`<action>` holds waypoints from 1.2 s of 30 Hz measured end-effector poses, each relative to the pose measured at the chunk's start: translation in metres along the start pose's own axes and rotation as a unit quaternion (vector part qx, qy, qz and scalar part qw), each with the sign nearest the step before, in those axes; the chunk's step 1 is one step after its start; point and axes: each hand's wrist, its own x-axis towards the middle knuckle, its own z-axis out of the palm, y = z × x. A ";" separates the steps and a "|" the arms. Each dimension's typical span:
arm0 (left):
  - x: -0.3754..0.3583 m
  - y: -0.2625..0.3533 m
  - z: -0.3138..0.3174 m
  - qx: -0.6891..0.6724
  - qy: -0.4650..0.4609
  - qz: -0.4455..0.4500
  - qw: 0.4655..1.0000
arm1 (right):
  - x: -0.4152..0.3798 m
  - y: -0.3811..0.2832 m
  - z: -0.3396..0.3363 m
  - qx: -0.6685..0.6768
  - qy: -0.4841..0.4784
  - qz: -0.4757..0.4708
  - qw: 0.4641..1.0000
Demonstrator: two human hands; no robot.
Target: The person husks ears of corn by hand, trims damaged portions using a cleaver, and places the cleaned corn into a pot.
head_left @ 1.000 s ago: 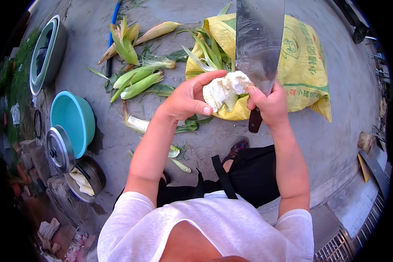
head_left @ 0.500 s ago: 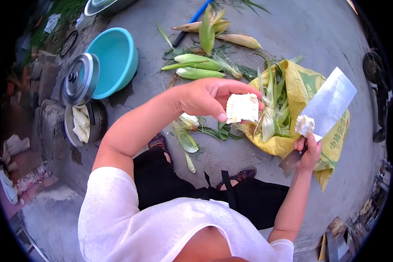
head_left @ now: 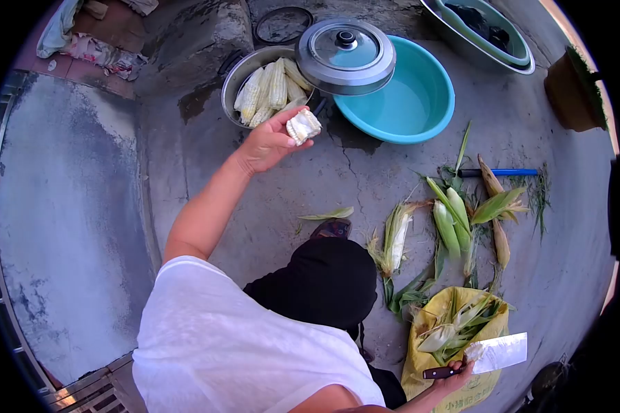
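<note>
I've got the left hand (head_left: 272,143) part-closed, thumb and fingers pinching a chunky white corn piece (head_left: 303,126), approx. squarish w/ bumpy kernel rows along its edges. It's just beside the pot, on the near side. The right hand (head_left: 461,376) is curled round a cleaver w/ dark wood handle and broad, smooth steel blade (head_left: 506,352); a small pale corn lump (head_left: 473,351) sits at the blade's base by the fingers, can't tell if it's gripped or stuck.

Containers: beyond the L hand, a round silver metal pot (head_left: 228,100) w/ a pile of peeled, pale-yellow corn cobs (head_left: 277,86), knobbly w/ kernels. To the R of that hand, a shiny metal-and-glass lid (head_left: 346,58) w/ black knob overlaps the rim of a smooth teal plastic basin (head_left: 434,96); can't tell if there's water in it. Under the R hand, a crinkly yellow woven sack (head_left: 417,365), mouth open, full of stringy green-and-cream husks (head_left: 455,329).

Btwn the hands, on rough grey concrete (head_left: 255,220): a half-stripped ear (head_left: 396,241), papery leaves peeled back. Beyond the R hand, past the sack, smooth green unpeeled ears (head_left: 448,230) lie near drier brown-tipped ones (head_left: 501,244) and a blue-and-black rod (head_left: 517,173).
</note>
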 end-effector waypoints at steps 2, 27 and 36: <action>0.001 0.018 -0.053 0.066 0.131 0.024 0.989 | -0.001 -0.003 0.023 -0.010 0.006 0.003 1.000; 0.124 0.017 -0.147 0.211 0.264 -0.052 0.940 | 0.013 -0.018 0.118 -0.131 0.048 0.051 0.989; 0.137 0.003 -0.131 0.302 0.257 -0.153 0.905 | -0.002 -0.020 0.120 -0.108 0.027 0.052 0.992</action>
